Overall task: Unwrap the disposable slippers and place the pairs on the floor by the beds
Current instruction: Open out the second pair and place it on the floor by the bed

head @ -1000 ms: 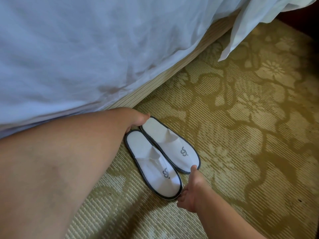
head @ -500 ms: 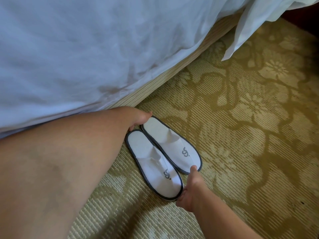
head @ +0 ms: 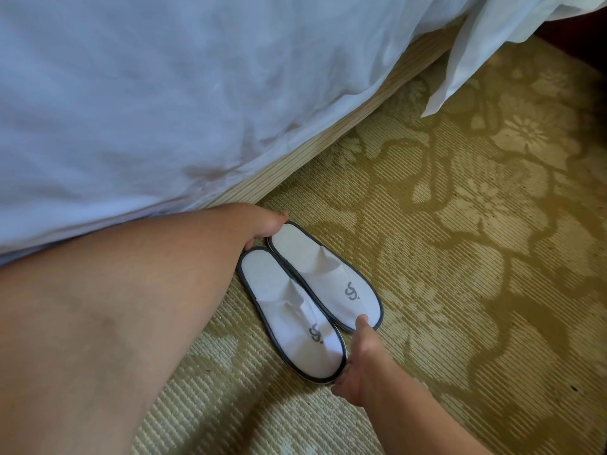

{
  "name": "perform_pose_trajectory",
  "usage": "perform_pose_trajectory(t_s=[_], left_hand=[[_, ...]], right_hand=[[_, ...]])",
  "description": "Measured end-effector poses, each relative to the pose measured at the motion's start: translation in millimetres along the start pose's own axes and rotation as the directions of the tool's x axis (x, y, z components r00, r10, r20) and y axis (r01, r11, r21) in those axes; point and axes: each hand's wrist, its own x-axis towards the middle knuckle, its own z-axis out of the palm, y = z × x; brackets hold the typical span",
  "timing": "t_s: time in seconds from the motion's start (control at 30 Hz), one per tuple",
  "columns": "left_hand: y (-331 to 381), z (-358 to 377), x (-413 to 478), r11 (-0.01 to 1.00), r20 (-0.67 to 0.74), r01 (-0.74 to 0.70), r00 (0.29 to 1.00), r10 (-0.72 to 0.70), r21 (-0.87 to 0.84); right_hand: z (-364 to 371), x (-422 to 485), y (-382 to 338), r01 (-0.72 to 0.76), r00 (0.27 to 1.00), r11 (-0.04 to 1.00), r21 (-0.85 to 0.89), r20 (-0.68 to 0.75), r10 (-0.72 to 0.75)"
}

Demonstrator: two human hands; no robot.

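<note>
White grey-trimmed cloth slippers [head: 323,274] lie paired on olive floral carpet [head: 460,307] by the white-sheeted bed [head: 164,93]; left hand [head: 265,225] grips heels, right hand [head: 359,369] grips toes, seemingly squaring them.

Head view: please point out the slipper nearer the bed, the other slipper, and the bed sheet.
slipper nearer the bed [head: 330,280], head view, white upper beside the logo
other slipper [head: 292,326], head view, white upper
bed sheet [head: 164,110], head view, wrinkled middle

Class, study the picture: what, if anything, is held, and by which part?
The pair of slippers: the right grip holds the toe ends; the left grip touches the heel ends, whether gripping cannot be told.
</note>
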Motion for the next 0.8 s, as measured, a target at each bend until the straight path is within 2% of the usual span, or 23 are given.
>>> perform_pose_trajectory(t_s=[0.3, 0.43, 0.53, 0.67, 0.8], left_hand=[[-0.8, 0.1, 5.0, 1.000, 0.026, 0.000, 1.000, 0.001, -0.030], [0.7, -0.3, 4.4, 0.998, 0.032, 0.009, 0.999, -0.007, -0.064], [6.9, -1.6, 2.5, 0.997, -0.049, -0.061, 0.997, 0.058, -0.047], [15.2, -1.6, 7.2, 0.968, -0.134, -0.184, 0.978, 0.162, -0.173], [17.8, -0.6, 9.0, 0.937, -0.152, -0.214, 0.972, 0.177, -0.275]], right_hand=[[-0.8, 6.8, -2.4, -0.016, 1.000, 0.999, -0.031, 0.015, 0.017], [-6.4, 7.6, -7.5, -0.014, 1.000, 0.998, -0.067, -0.021, 0.013], [-13.8, 6.0, -15.8, 0.029, 0.998, 0.998, -0.061, -0.060, -0.032], [-18.6, 8.0, -34.6, 0.112, 0.993, 0.991, 0.077, -0.033, -0.110], [-19.5, 10.2, -48.0, 0.160, 0.986, 0.983, 0.087, -0.056, -0.156]])
